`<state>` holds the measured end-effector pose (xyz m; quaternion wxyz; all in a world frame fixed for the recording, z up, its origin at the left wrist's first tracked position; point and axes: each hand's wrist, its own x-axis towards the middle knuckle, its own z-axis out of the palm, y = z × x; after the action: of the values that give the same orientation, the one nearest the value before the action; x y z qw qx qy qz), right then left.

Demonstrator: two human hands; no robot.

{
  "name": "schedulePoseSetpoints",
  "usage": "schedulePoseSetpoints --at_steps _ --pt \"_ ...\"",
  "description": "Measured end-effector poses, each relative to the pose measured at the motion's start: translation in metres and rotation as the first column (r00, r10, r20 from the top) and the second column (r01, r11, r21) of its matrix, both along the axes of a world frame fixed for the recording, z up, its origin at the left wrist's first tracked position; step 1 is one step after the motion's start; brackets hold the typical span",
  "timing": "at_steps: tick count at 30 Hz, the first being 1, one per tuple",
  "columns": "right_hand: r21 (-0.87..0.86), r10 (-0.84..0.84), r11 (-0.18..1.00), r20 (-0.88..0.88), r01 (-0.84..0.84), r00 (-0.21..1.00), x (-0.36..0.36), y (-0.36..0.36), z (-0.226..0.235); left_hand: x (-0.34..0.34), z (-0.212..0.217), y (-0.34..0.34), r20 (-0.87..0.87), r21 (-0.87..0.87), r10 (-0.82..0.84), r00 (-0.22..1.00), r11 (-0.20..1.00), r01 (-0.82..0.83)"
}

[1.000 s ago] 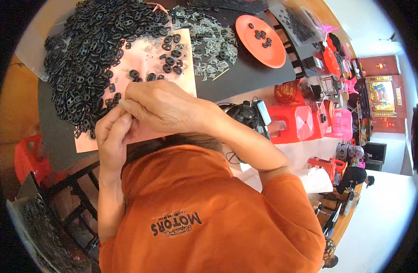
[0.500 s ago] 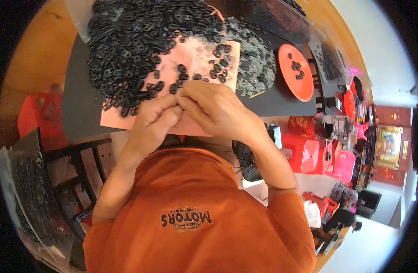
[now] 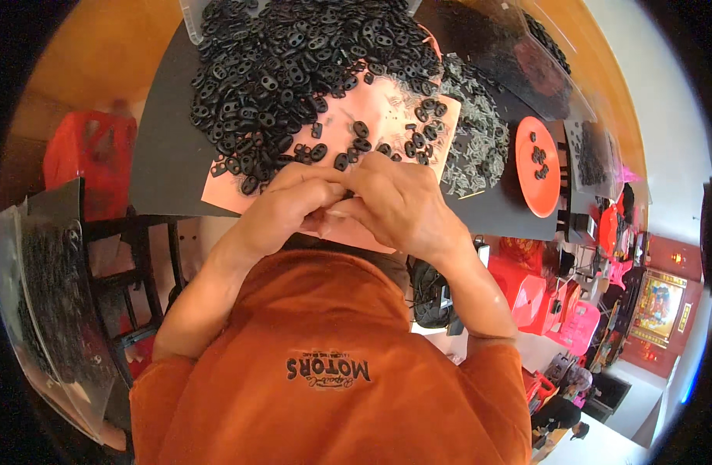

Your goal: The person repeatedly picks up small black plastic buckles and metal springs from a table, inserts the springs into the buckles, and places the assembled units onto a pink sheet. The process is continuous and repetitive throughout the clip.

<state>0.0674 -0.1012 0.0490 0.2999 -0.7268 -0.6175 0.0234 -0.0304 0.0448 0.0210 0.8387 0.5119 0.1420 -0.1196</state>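
Over the near edge of a pink sheet (image 3: 223,192), my left hand (image 3: 290,203) and my right hand (image 3: 398,203) meet, both with fingers closed. Between their fingertips shows a bit of a small dark piece (image 3: 347,195); the fingers cover most of it. Just beyond the hands lie several loose black oval two-hole pieces, resembling cord locks (image 3: 361,145). A large heap of the same black pieces (image 3: 286,70) covers the far left of the sheet. Small clear slivers (image 3: 395,93) are scattered on the sheet's bare middle.
Right of the sheet is a pile of small clear plastic pieces (image 3: 474,132) on the black table (image 3: 158,155). An orange-red plate (image 3: 530,190) with several black pieces stands farther right. A red stool (image 3: 85,159) is at the left, and more red stools (image 3: 522,298) at the right.
The view has shifted, so the table and its contents sit farther right and a little lower. My hands remain together; the left fingers are now curled further in, and a dark piece shows between the fingertips.
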Motion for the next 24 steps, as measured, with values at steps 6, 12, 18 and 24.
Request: schedulePoseSetpoints --at_steps 6,12,18,24 --pt "-0.021 -0.036 0.999 -0.173 0.033 0.984 0.007 -0.004 -0.011 0.000 -0.009 -0.002 0.232 0.056 -0.039 0.972 0.998 0.026" --pt "-0.101 -0.105 0.992 -0.284 0.080 0.953 0.006 -0.002 -0.010 0.000 -0.013 -0.012 0.326 0.277 -0.039 0.945 0.959 -0.056" --pt "-0.150 -0.221 0.970 -0.194 0.193 0.956 0.038 0.005 -0.003 0.002 -0.012 -0.013 0.301 0.285 0.009 0.954 0.953 -0.099" --pt "-0.078 -0.249 0.950 0.389 0.301 0.887 0.092 0.041 -0.019 0.001 -0.014 -0.011 0.349 0.359 -0.046 0.936 0.929 -0.088"
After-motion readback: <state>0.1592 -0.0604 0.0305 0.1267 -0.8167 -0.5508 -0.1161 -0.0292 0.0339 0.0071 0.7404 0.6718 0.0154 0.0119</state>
